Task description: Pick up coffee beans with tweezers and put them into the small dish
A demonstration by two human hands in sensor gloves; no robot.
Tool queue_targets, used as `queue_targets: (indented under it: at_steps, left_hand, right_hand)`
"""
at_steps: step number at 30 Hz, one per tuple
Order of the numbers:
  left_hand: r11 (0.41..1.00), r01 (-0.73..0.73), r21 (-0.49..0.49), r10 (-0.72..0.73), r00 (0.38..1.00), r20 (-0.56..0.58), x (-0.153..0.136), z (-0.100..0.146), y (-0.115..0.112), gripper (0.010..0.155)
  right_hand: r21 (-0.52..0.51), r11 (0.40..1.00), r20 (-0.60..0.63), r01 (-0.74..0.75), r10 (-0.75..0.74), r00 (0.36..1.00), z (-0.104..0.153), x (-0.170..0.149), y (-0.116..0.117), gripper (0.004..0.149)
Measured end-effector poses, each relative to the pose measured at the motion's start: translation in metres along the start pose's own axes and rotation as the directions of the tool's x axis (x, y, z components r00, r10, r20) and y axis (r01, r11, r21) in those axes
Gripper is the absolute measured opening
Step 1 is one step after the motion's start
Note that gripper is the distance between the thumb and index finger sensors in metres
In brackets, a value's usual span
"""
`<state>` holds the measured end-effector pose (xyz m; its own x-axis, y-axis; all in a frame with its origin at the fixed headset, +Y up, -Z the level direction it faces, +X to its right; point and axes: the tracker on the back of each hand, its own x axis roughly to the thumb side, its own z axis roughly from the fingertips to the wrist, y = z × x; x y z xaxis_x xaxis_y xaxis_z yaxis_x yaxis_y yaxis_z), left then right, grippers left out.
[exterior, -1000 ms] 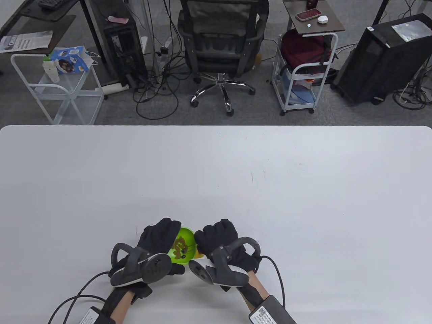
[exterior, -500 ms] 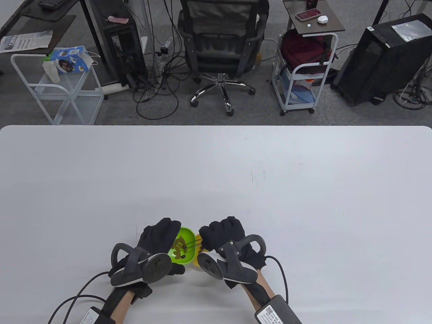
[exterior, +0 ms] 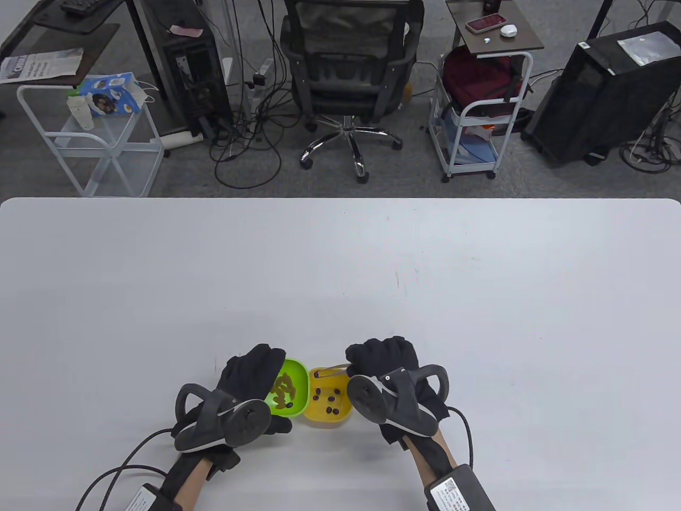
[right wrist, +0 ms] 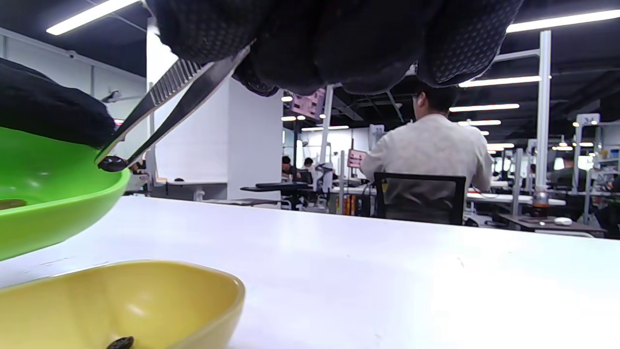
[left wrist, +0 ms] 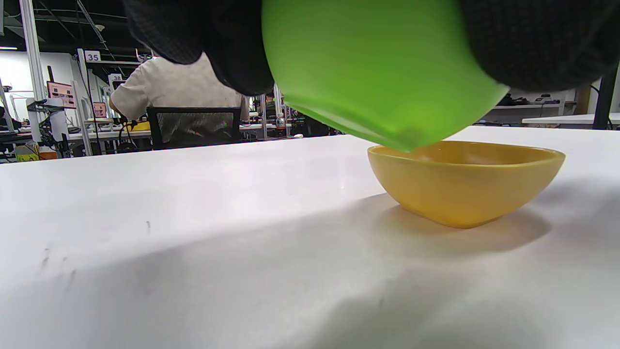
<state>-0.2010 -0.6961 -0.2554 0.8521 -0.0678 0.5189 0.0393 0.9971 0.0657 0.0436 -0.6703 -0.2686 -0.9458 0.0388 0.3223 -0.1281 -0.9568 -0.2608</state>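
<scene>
My left hand (exterior: 250, 375) grips a green bowl (exterior: 291, 391) and holds it tilted above the table; brown stuff and dark coffee beans lie in it. It also shows in the left wrist view (left wrist: 382, 72). Beside it on the right stands a small yellow dish (exterior: 327, 420) with several dark beans (exterior: 330, 398). My right hand (exterior: 380, 359) grips metal tweezers (exterior: 332, 371) whose tips point left over the dish. In the right wrist view the tweezers (right wrist: 164, 106) pinch one dark bean (right wrist: 111, 164) just above the green bowl's rim (right wrist: 63, 203).
The white table (exterior: 340, 277) stretches far and to both sides of the bowls. Beyond its far edge stand an office chair (exterior: 348, 69), two white carts (exterior: 96, 138) and computer towers on the floor.
My right hand has moved right, away from the green bowl, uncovering the yellow dish and its beans. The tweezers have drawn back with it. My left hand and the green bowl have stayed put.
</scene>
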Motion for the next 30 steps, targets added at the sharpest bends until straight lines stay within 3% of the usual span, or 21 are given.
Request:
queue_targets:
  at_steps: [7,13,23,30]
  left_hand:
    - [1.000,0.000,0.002,0.000,1.000,-0.001,0.000,0.000,0.000,0.113]
    - [1.000,-0.001,0.005,0.001,1.000,0.000,0.000,0.000,0.000,0.113]
    - [1.000,0.001,0.006,-0.001,1.000,-0.001,0.000,0.000,0.000,0.113]
    - [1.000,0.003,0.005,-0.003,1.000,-0.003,0.000,0.001,0.001,0.113]
  right_hand:
    - [0.027,1.000,-0.017,0.009,-0.008,1.000,-0.001,-0.005,0.002,0.043]
    - [-0.009,0.999,-0.001,0.038,-0.038,0.999,0.001,-0.002,-0.001,0.043]
    - [-0.013,0.998,0.066,0.054,-0.053,0.996,0.002,0.017,-0.004,0.043]
    - [0.044,0.999,0.142,0.022,-0.028,0.990,0.000,0.038,0.010,0.043]
